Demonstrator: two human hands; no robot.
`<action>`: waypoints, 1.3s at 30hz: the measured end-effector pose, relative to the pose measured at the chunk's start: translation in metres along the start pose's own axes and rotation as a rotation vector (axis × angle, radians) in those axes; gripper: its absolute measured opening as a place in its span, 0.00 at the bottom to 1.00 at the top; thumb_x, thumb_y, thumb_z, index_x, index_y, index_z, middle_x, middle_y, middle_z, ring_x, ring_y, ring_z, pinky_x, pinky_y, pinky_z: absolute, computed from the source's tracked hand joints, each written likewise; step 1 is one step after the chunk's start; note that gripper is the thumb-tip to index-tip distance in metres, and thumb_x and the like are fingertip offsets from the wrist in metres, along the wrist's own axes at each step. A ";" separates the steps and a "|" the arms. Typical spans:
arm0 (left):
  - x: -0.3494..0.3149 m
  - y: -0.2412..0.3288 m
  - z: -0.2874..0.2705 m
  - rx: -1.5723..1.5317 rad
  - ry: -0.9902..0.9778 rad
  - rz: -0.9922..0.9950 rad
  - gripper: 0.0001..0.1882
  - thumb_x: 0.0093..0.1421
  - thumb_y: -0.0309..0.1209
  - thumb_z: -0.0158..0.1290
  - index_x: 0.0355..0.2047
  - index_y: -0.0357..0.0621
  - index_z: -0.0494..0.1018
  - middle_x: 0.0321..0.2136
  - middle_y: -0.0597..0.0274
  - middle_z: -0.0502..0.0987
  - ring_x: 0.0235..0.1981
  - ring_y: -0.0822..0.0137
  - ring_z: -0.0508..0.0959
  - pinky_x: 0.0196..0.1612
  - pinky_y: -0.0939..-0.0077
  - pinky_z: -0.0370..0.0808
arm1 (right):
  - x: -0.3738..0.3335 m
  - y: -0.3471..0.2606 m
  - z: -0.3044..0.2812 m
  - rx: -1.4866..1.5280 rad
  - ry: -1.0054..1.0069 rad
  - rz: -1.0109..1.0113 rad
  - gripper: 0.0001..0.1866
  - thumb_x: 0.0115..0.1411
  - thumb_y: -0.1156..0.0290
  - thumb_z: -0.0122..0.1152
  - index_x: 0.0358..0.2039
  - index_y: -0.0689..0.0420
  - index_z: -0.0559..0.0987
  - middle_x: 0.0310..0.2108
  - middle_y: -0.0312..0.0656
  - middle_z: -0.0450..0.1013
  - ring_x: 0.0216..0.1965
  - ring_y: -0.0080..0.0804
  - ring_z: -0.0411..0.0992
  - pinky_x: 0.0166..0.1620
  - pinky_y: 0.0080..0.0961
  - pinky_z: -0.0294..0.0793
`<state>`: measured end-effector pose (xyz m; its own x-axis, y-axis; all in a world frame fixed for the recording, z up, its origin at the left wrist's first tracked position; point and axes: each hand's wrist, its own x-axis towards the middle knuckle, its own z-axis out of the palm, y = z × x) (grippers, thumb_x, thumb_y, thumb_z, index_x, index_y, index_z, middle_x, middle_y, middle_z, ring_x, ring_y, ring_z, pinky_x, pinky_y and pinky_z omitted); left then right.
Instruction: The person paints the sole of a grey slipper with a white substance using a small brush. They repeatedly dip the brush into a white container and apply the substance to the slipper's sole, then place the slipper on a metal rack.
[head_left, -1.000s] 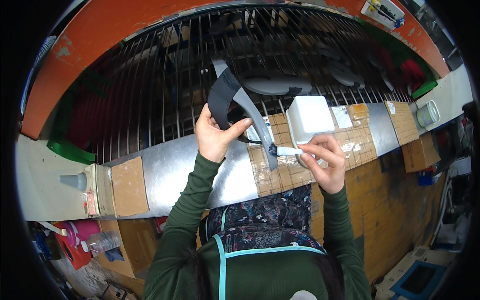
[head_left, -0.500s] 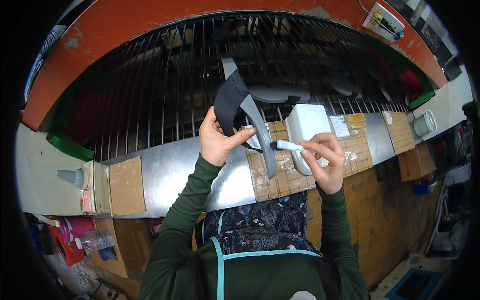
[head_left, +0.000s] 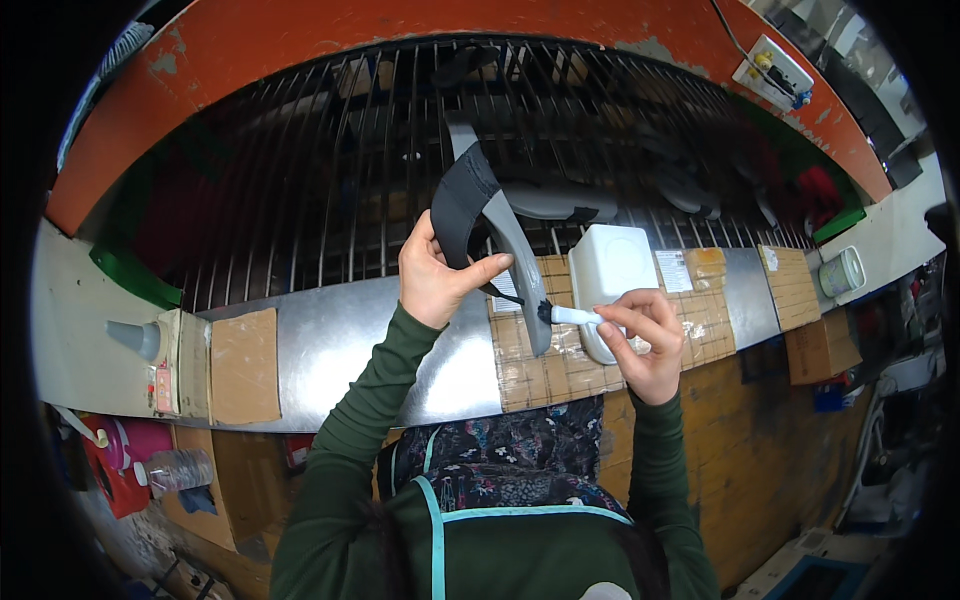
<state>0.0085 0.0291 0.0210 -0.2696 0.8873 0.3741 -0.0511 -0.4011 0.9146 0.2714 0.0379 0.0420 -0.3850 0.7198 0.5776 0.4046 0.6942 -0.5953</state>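
Note:
My left hand [head_left: 437, 278] grips a sandal [head_left: 470, 205] by its wide black strap, thumb against the grey sole. The sole stands on edge, its side turned to the right. Between the thumb and fingers of my right hand [head_left: 645, 340] is a small brush [head_left: 572, 315] with a white handle and dark bristles. Its bristles touch the side of the sole near the lower end. Just behind the right hand stands a white plastic container [head_left: 610, 258], partly covered by that hand.
Beyond the metal ledge [head_left: 340, 340] a rack of metal bars [head_left: 330, 200] carries several more sandals [head_left: 560, 200]. Taped cardboard [head_left: 520, 385] covers part of the ledge. A white cup [head_left: 842, 270] stands at the far right, a grey cone [head_left: 135, 338] at the left.
The brush and my right hand have moved slightly down along the sole's edge. My left hand keeps hold of the sandal. The whole view has shifted a little.

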 end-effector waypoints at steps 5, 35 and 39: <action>0.005 -0.003 0.000 -0.001 0.025 0.023 0.23 0.49 0.18 0.65 0.45 0.36 0.69 0.34 0.62 0.78 0.28 0.79 0.78 0.31 0.87 0.77 | 0.000 -0.002 0.001 0.025 0.018 0.014 0.10 0.50 0.70 0.70 0.35 0.52 0.86 0.30 0.30 0.73 0.24 0.20 0.62 0.39 0.23 0.57; 0.023 -0.003 -0.004 -0.408 0.112 -0.622 0.12 0.60 0.30 0.59 0.40 0.35 0.76 0.34 0.60 0.81 0.34 0.71 0.81 0.41 0.77 0.80 | 0.052 -0.023 0.003 -0.191 0.141 -0.298 0.13 0.46 0.74 0.72 0.35 0.51 0.86 0.31 0.33 0.73 0.30 0.25 0.67 0.39 0.26 0.57; 0.027 0.007 -0.009 -0.460 0.093 -0.724 0.13 0.63 0.31 0.56 0.41 0.32 0.75 0.35 0.55 0.81 0.35 0.67 0.83 0.41 0.73 0.83 | 0.065 -0.027 0.005 -0.182 0.148 -0.356 0.13 0.45 0.74 0.72 0.35 0.51 0.86 0.31 0.33 0.73 0.30 0.26 0.67 0.39 0.26 0.57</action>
<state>-0.0074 0.0486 0.0362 -0.0966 0.9460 -0.3095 -0.6198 0.1861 0.7624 0.2313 0.0655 0.0927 -0.4095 0.4180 0.8109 0.4133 0.8774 -0.2436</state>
